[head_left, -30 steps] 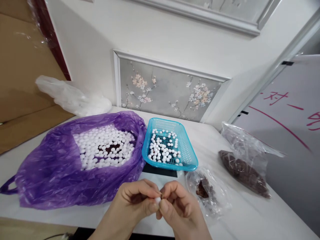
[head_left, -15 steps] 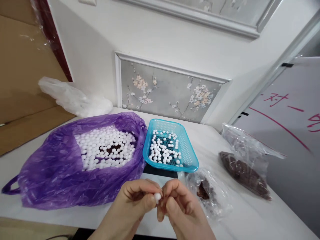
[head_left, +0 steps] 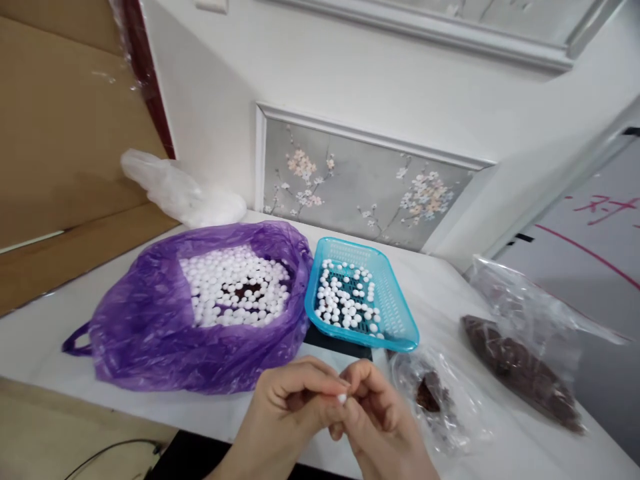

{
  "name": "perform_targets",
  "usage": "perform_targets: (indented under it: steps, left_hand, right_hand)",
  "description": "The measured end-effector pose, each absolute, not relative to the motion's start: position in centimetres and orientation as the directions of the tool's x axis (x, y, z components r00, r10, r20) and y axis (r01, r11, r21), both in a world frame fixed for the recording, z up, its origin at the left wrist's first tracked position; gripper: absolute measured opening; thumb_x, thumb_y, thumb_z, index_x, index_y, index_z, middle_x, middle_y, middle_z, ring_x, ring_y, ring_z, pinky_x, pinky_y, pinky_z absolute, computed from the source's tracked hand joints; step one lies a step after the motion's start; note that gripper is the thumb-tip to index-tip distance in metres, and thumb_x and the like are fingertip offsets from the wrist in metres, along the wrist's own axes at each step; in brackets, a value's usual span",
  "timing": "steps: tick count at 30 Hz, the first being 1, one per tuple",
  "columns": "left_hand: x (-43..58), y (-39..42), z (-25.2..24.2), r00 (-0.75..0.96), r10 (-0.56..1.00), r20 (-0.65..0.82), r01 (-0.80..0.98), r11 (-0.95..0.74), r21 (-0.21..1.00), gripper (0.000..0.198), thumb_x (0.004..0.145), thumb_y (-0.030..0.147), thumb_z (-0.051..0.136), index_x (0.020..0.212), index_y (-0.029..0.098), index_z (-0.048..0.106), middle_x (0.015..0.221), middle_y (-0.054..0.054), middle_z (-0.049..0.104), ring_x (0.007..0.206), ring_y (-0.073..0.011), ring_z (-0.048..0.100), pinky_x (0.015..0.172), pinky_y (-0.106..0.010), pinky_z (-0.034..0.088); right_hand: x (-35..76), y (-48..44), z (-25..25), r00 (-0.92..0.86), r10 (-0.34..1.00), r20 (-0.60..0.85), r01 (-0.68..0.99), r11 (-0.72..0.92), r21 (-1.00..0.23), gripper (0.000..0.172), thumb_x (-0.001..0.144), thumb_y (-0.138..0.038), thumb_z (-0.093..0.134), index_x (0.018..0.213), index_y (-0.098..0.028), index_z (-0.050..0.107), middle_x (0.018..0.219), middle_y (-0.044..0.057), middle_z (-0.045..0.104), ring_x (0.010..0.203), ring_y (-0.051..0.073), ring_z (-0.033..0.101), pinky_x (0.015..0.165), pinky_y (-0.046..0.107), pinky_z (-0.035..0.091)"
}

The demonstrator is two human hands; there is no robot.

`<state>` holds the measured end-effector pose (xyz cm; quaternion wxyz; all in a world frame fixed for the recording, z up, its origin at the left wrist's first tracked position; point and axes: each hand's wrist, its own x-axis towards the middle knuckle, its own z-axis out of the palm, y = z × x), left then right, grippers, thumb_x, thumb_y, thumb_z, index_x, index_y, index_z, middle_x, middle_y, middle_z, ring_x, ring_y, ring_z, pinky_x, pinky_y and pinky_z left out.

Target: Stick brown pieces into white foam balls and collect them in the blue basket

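Note:
A small white ball (head_left: 342, 399) shows between the fingertips of both hands, mostly covered by them. My left hand (head_left: 287, 407) is closed, its thumb and index finger pinching the ball. Against its other side press the closed thumb and fingers of my right hand (head_left: 383, 417); anything else in them is hidden. Just beyond the hands stands a blue plastic basket (head_left: 397, 307) with many similar white balls spread over its bottom. To its left lies an open purple plastic bag (head_left: 145, 320) full of white balls (head_left: 215, 280), with a dark brown patch among them.
Right of my hands lies a clear bag (head_left: 457, 413) with dark brown pieces. Farther right is a larger clear bag (head_left: 520, 367) of brown material. A whitish plastic bag (head_left: 185, 193) lies at the back left, near cardboard (head_left: 60, 133). A wall stands behind the white table (head_left: 30, 353).
My hands have come closer together, and the fingertips now cover more of the white ball. The whole view has shifted, so the table things appear farther right.

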<state>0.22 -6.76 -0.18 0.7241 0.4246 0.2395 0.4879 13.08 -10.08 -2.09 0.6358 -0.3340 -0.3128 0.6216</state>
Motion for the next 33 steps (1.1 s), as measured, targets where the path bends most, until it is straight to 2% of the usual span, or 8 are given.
perform_targets:
  steps: [5,8,13,20,24,29,33]
  left_hand:
    - [0.6,-6.9,-0.1,0.378,0.924,0.047,-0.55,0.184,0.814,0.003,0.066,0.021,0.082,0.067,0.024,0.08,0.07,-0.001,0.065,0.051,-0.0099,0.056,0.051,-0.025,0.047]
    - [0.7,-6.7,-0.1,0.398,0.917,0.021,-0.591,0.239,0.771,0.003,0.068,0.024,0.081,0.069,0.022,0.079,0.067,-0.001,0.065,0.053,-0.0112,0.057,0.054,-0.026,0.047]
    - [0.3,-6.6,0.0,0.41,0.908,-0.085,-0.607,0.341,0.718,0.017,0.068,0.034,0.081,0.066,0.018,0.075,0.062,0.001,0.061,0.057,-0.0103,0.052,0.057,-0.024,0.044]
    - [0.1,-6.8,0.3,0.479,0.875,-0.067,-0.633,0.397,0.664,0.025,0.066,0.041,0.081,0.069,0.018,0.07,0.069,0.001,0.059,0.059,-0.0109,0.052,0.06,-0.027,0.044]
    - [0.0,-6.8,0.5,0.49,0.868,-0.073,-0.62,0.406,0.671,0.025,0.065,0.039,0.082,0.069,0.018,0.068,0.073,0.0,0.06,0.058,-0.0108,0.053,0.058,-0.027,0.044]
    - [0.1,-6.7,0.3,0.484,0.873,-0.055,-0.609,0.381,0.696,0.026,0.065,0.038,0.082,0.068,0.019,0.064,0.066,0.003,0.059,0.052,-0.0102,0.053,0.053,-0.025,0.043]
    - [0.2,-6.6,0.8,0.333,0.943,-0.026,-0.516,0.205,0.832,0.027,0.059,0.025,0.086,0.075,0.022,0.064,0.066,0.005,0.063,0.055,-0.0102,0.054,0.053,-0.022,0.043]
  right_hand:
    - [13.3,-10.1,-2.3,0.057,0.998,-0.039,-0.501,-0.005,-0.866,0.024,0.072,-0.034,0.081,0.075,-0.02,0.061,0.062,-0.004,0.061,0.054,0.008,0.052,0.054,0.02,0.037]
    - [13.1,-10.0,-1.8,0.074,0.997,-0.014,-0.477,0.023,-0.879,0.026,0.071,-0.036,0.082,0.073,-0.02,0.062,0.06,-0.005,0.059,0.051,0.008,0.051,0.052,0.02,0.035]
    - [12.8,-10.2,-0.8,0.092,0.994,0.055,-0.484,0.094,-0.87,0.021,0.076,-0.04,0.077,0.08,-0.021,0.068,0.068,-0.001,0.066,0.055,0.009,0.057,0.056,0.022,0.041]
    - [12.7,-10.7,-0.6,0.125,0.992,0.004,-0.482,0.064,-0.874,0.018,0.079,-0.036,0.074,0.079,-0.02,0.068,0.067,0.0,0.066,0.052,0.009,0.056,0.054,0.022,0.042]
    - [12.5,-10.7,-0.4,0.117,0.993,0.006,-0.495,0.063,-0.867,0.02,0.079,-0.037,0.074,0.077,-0.018,0.068,0.065,-0.001,0.065,0.051,0.008,0.056,0.054,0.022,0.041]
    - [12.2,-10.5,-0.5,0.124,0.992,0.021,-0.488,0.079,-0.869,0.02,0.08,-0.037,0.073,0.079,-0.019,0.067,0.063,-0.001,0.065,0.051,0.009,0.057,0.053,0.021,0.042]
    - [12.5,-10.7,-1.1,0.142,0.99,0.028,-0.436,0.088,-0.895,0.022,0.081,-0.04,0.071,0.077,-0.019,0.067,0.061,0.0,0.065,0.051,0.01,0.057,0.053,0.023,0.042]
